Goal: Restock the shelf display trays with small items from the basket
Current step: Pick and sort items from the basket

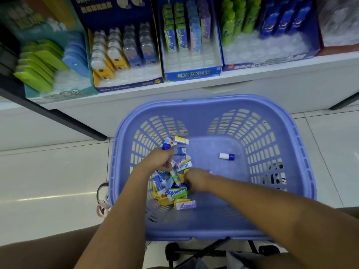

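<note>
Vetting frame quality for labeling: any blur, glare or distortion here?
Head view: wide-angle bowing curves the shelf edge and basket rim; display trays look soft; left hand and right hand slightly smeared; glare streak on the floor tiles at left; small items are readable.

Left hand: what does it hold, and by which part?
The left hand grips a blue-capped tube by its body; only the cap shows.

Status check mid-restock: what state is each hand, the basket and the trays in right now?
left hand, gripping erasers from the pile.
right hand, fingers curled in the eraser pile; grip unclear.
purple basket, upright, pile at its left side.
blue-capped tube, lying alone on the basket floor.
blue eraser tray, front rows empty, back rows stocked.
</note>
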Tool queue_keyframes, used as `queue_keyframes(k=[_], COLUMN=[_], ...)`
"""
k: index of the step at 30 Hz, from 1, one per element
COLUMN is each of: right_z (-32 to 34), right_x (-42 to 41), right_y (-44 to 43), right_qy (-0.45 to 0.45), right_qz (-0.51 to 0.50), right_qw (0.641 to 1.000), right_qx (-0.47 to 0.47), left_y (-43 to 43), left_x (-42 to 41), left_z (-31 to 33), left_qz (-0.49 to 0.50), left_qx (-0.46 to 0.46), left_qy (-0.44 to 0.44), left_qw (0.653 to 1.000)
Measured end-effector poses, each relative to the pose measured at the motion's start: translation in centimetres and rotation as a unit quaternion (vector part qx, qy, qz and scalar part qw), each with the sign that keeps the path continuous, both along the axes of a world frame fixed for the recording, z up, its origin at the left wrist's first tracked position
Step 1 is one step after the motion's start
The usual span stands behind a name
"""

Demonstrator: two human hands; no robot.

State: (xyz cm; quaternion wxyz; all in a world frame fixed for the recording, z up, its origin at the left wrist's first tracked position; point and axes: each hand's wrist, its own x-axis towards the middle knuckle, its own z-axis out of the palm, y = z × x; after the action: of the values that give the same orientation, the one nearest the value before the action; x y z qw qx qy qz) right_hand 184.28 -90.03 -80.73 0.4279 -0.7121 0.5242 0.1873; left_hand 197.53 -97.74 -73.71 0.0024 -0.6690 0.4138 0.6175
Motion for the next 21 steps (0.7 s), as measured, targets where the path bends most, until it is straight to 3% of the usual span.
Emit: queue_keyframes(k=[6,14,18,21], right_z=[-1.8,0.0,2.6,7.0], right_x=[1.4,-4.3,-7.8,-9.5], right_y=[0.8,-3.2,-5.0,-6.6], right_qy=[0.069,0.025,-0.095,-0.196], right_qz=[-0.01,-0.114,-0.247,-0.304], right_qw=[0.995,0.988,0.964,0.932], right_qx=[-0.078,-0.099,-0.025,-0.002], left_y=[-0.4,-0.6,-0.3,0.0], left_x=[0.7,0.7,-0.4,-1.3], left_z=[0.9,0.6,1.0,2.2], left_qz=[-0.001,-0.062,-0.102,-0.059], left_qx=[-0.027,-0.062,-0.092,-0.026], left_qy=[0.006,-0.016,-0.026,0.1], left_qw=[1.0,0.996,0.99,0.993])
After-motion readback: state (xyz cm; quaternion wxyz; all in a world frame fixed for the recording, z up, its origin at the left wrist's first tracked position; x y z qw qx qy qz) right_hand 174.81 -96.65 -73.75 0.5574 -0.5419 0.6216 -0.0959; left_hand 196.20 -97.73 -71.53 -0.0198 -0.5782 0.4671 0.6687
